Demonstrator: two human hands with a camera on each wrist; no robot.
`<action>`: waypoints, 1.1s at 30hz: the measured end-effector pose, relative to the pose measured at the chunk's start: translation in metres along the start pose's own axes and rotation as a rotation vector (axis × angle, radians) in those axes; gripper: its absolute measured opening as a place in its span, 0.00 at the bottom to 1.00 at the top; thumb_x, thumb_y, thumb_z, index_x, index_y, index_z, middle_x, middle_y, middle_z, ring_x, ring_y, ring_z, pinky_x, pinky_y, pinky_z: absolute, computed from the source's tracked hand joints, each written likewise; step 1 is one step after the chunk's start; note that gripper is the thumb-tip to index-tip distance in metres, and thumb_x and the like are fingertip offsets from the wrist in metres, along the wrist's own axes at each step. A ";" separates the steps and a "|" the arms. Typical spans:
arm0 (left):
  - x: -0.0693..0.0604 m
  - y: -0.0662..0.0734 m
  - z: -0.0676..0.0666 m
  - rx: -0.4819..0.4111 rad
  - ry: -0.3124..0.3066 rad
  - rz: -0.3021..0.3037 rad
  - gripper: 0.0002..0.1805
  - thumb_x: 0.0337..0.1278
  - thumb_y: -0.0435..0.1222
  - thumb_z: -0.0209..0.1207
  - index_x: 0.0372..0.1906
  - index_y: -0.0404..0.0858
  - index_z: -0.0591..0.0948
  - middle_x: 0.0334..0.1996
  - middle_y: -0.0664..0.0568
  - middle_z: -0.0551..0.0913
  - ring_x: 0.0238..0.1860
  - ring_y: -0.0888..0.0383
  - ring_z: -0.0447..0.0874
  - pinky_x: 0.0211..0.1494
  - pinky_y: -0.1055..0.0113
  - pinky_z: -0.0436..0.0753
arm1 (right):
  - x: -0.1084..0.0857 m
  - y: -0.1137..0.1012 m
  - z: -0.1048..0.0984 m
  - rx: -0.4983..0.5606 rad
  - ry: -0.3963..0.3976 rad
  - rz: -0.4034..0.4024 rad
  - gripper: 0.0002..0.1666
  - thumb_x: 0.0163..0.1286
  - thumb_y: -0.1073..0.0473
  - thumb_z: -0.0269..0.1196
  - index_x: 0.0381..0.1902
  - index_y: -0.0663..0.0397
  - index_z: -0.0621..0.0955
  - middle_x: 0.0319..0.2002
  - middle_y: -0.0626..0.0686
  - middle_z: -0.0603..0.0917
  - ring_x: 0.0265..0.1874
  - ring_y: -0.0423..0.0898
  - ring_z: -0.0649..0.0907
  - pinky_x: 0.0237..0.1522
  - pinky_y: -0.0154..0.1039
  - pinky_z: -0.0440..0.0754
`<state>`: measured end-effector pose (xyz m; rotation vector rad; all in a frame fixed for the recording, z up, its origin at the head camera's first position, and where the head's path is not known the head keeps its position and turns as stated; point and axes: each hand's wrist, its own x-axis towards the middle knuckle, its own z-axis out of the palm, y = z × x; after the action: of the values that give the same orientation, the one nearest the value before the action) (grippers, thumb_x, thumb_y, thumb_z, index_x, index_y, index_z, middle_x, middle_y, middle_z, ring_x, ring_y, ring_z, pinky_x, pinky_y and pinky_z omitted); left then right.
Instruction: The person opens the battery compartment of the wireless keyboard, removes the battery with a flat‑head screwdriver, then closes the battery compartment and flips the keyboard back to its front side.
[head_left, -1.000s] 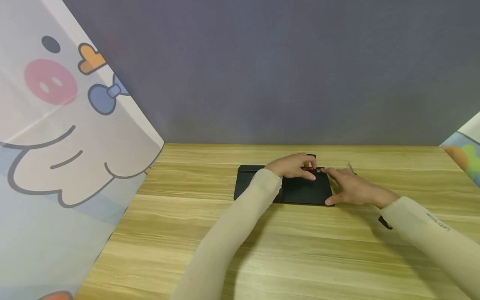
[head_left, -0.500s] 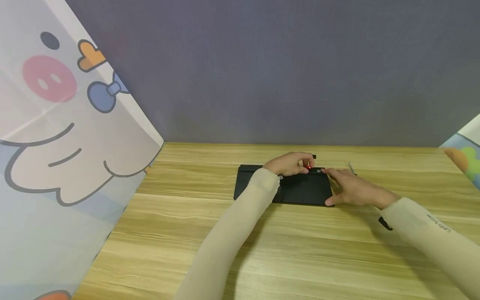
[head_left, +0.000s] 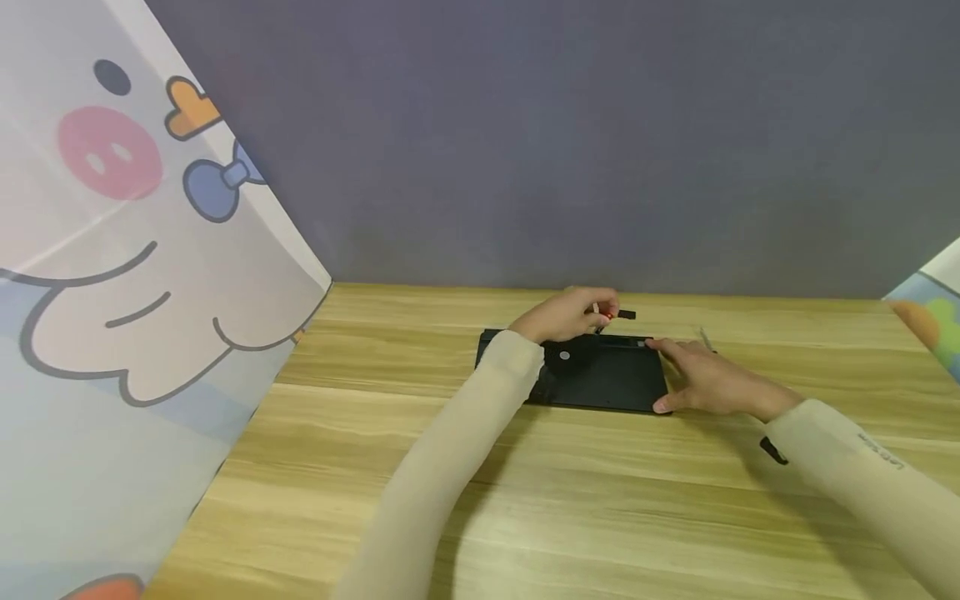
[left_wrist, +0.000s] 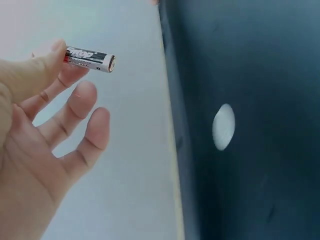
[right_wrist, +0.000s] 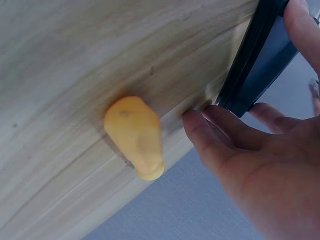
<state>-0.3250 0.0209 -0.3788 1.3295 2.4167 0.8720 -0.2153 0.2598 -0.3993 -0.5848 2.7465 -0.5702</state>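
Black, white and red cylindrical battery (left_wrist: 90, 59) pinched between thumb and forefinger of your left hand (left_wrist: 47, 135), just past far edge of flat black rectangular device (head_left: 607, 375). Device lies on pale wood-grain table (head_left: 600, 500), plain grey wall (head_left: 555, 142) behind, cartoon-printed panel (head_left: 97, 275) at left. Your left arm reaches across device, other fingers loosely bent. Your right hand (head_left: 705, 377) unclenched, thumb and forefinger spread, touching device's right end.

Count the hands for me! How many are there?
2. The left hand pinches a battery near the far edge of the black panel. The right hand touches the panel's right end. I see no others.
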 end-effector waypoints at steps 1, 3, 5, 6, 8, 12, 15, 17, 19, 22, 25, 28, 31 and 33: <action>-0.003 0.000 -0.005 0.010 0.019 0.005 0.07 0.66 0.36 0.54 0.45 0.40 0.76 0.38 0.56 0.77 0.34 0.62 0.75 0.36 0.69 0.73 | 0.000 0.000 0.000 -0.003 0.001 0.001 0.63 0.49 0.34 0.70 0.71 0.61 0.56 0.64 0.71 0.63 0.61 0.71 0.61 0.53 0.68 0.62; -0.009 -0.002 -0.013 0.022 0.061 0.010 0.06 0.65 0.36 0.55 0.43 0.41 0.77 0.35 0.56 0.79 0.33 0.62 0.76 0.35 0.69 0.73 | -0.001 0.001 -0.001 -0.002 0.002 0.001 0.63 0.49 0.34 0.70 0.71 0.62 0.56 0.64 0.71 0.63 0.61 0.71 0.61 0.53 0.68 0.61; -0.015 -0.006 -0.020 0.012 0.099 0.000 0.05 0.64 0.36 0.57 0.42 0.42 0.78 0.33 0.55 0.80 0.33 0.60 0.77 0.35 0.69 0.74 | -0.002 0.003 0.000 0.001 0.003 0.001 0.63 0.49 0.34 0.70 0.71 0.62 0.56 0.64 0.71 0.63 0.61 0.71 0.61 0.53 0.69 0.61; -0.019 -0.008 -0.023 0.012 0.119 -0.007 0.04 0.63 0.37 0.57 0.41 0.43 0.79 0.32 0.55 0.81 0.33 0.60 0.78 0.35 0.70 0.74 | -0.003 0.004 0.000 0.000 0.002 0.003 0.63 0.49 0.34 0.70 0.72 0.62 0.56 0.65 0.71 0.62 0.61 0.71 0.60 0.54 0.69 0.61; -0.026 -0.015 -0.030 -0.005 0.159 -0.015 0.05 0.63 0.37 0.58 0.41 0.42 0.80 0.32 0.54 0.82 0.33 0.58 0.79 0.35 0.69 0.75 | -0.004 0.005 0.000 -0.002 0.003 0.009 0.64 0.49 0.35 0.70 0.72 0.62 0.55 0.65 0.71 0.62 0.61 0.71 0.60 0.54 0.69 0.61; -0.043 -0.034 -0.044 -0.002 0.220 -0.064 0.06 0.62 0.37 0.60 0.41 0.41 0.82 0.32 0.56 0.82 0.34 0.57 0.80 0.38 0.69 0.76 | -0.003 0.007 0.001 -0.005 0.008 0.010 0.63 0.49 0.35 0.71 0.72 0.62 0.55 0.65 0.71 0.63 0.61 0.71 0.61 0.54 0.68 0.62; -0.057 -0.053 -0.053 0.008 0.249 -0.132 0.08 0.61 0.37 0.60 0.43 0.38 0.82 0.32 0.57 0.82 0.34 0.59 0.80 0.39 0.68 0.77 | -0.003 0.006 0.001 -0.003 0.009 -0.004 0.63 0.49 0.34 0.70 0.71 0.62 0.56 0.65 0.71 0.63 0.61 0.71 0.61 0.53 0.68 0.62; -0.066 -0.067 -0.057 0.018 0.267 -0.193 0.09 0.61 0.37 0.60 0.43 0.37 0.83 0.33 0.57 0.82 0.33 0.60 0.79 0.38 0.66 0.77 | -0.003 0.006 0.001 -0.006 0.009 -0.009 0.63 0.49 0.34 0.70 0.71 0.63 0.56 0.64 0.71 0.63 0.61 0.71 0.61 0.53 0.68 0.62; -0.074 -0.080 -0.059 0.036 0.282 -0.253 0.09 0.61 0.36 0.61 0.43 0.37 0.83 0.33 0.55 0.82 0.32 0.60 0.79 0.38 0.65 0.78 | -0.003 0.005 0.001 -0.012 0.009 -0.011 0.63 0.49 0.34 0.70 0.71 0.63 0.56 0.64 0.71 0.63 0.60 0.71 0.62 0.53 0.68 0.62; -0.083 -0.094 -0.061 0.081 0.276 -0.354 0.07 0.62 0.36 0.60 0.40 0.38 0.83 0.32 0.54 0.82 0.31 0.59 0.79 0.44 0.62 0.77 | -0.003 0.005 0.000 -0.018 0.013 -0.010 0.63 0.49 0.34 0.70 0.71 0.62 0.56 0.64 0.71 0.64 0.60 0.71 0.62 0.53 0.68 0.63; -0.089 -0.104 -0.060 0.090 0.237 -0.457 0.05 0.61 0.35 0.61 0.37 0.38 0.83 0.32 0.53 0.82 0.32 0.57 0.79 0.45 0.60 0.77 | -0.002 0.004 0.001 -0.012 0.013 -0.013 0.63 0.49 0.34 0.70 0.71 0.62 0.56 0.64 0.71 0.63 0.60 0.70 0.62 0.53 0.67 0.63; -0.092 -0.109 -0.060 0.078 0.193 -0.546 0.05 0.61 0.35 0.61 0.34 0.37 0.84 0.32 0.52 0.82 0.32 0.55 0.79 0.45 0.59 0.77 | -0.002 0.002 0.001 -0.009 0.012 -0.016 0.63 0.49 0.34 0.70 0.72 0.62 0.56 0.65 0.70 0.63 0.61 0.70 0.62 0.53 0.67 0.63; -0.091 -0.112 -0.059 0.075 0.162 -0.603 0.06 0.61 0.36 0.61 0.32 0.38 0.84 0.30 0.51 0.82 0.30 0.54 0.77 0.37 0.61 0.77 | -0.001 0.001 0.001 -0.007 0.012 -0.016 0.62 0.50 0.34 0.69 0.72 0.61 0.56 0.65 0.70 0.63 0.61 0.70 0.62 0.53 0.67 0.63; -0.088 -0.114 -0.058 0.074 0.155 -0.630 0.06 0.61 0.36 0.61 0.32 0.38 0.85 0.28 0.51 0.82 0.28 0.55 0.76 0.38 0.60 0.76 | -0.001 0.001 0.001 -0.005 0.013 -0.016 0.62 0.50 0.34 0.69 0.72 0.61 0.56 0.65 0.70 0.63 0.61 0.70 0.62 0.53 0.67 0.63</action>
<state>-0.3815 -0.1210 -0.4078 0.4563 2.7497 0.7238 -0.2142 0.2611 -0.4006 -0.6064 2.7584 -0.5732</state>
